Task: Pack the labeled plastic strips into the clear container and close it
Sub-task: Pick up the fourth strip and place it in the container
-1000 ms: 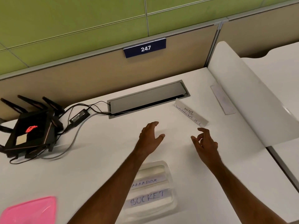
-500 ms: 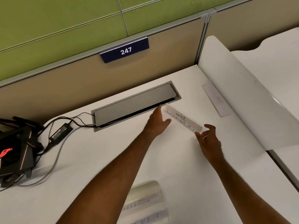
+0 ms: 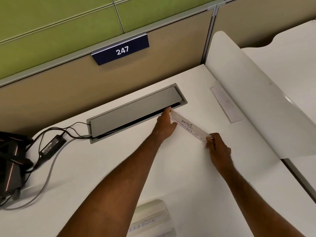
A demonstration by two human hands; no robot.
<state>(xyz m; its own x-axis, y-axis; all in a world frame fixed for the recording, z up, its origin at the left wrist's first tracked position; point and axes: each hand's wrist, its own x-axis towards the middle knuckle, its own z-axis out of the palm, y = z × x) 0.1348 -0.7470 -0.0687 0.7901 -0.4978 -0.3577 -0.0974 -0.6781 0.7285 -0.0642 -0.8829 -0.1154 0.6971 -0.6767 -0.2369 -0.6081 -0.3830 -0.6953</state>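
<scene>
**Soft, even light with a wide-angle bend**

The scene is bright and evenly lit from overhead, with no harsh glare. The white tabletop [image 3: 179,168] reads slightly warm and nearly washed out, and shadows under the forearms are faint and diffuse. A small highlight sits on the curved white divider [image 3: 256,106]. Straight partition lines bow toward the edges. The clear container [image 3: 152,218] at the bottom is soft and smeared; its handwriting is hard to read.

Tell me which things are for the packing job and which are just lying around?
For the job:
- strip, held at its ends by the left hand and right hand
- second strip by the divider
- container with strips inside

Just lying around:
- router
- power brick
- cable hatch
- 247 sign
</scene>
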